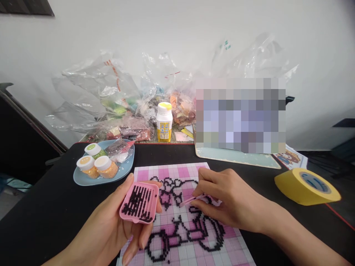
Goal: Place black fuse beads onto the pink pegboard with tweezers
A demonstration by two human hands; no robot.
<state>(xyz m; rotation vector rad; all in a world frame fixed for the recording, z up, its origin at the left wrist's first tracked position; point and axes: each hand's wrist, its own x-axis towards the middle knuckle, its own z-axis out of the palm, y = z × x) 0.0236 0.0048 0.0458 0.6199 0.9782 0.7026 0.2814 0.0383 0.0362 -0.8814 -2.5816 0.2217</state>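
My left hand [116, 225] holds a small pink tray [139, 202] with rows of black beads in it, just above the left edge of a pink-and-white checked pegboard [185, 236]. A black bead outline covers part of the board. My right hand [227, 199] pinches pink tweezers [191, 200], whose tip points left over the board's middle. Both hands are closed round what they hold.
A blue plate [124, 170] at the left holds three small bead jars and a packet. Behind stand a white bottle with a yellow cap [164, 122] and a heap of clear plastic bags [116, 99]. A yellow tape roll [306, 186] lies at the right on the black table.
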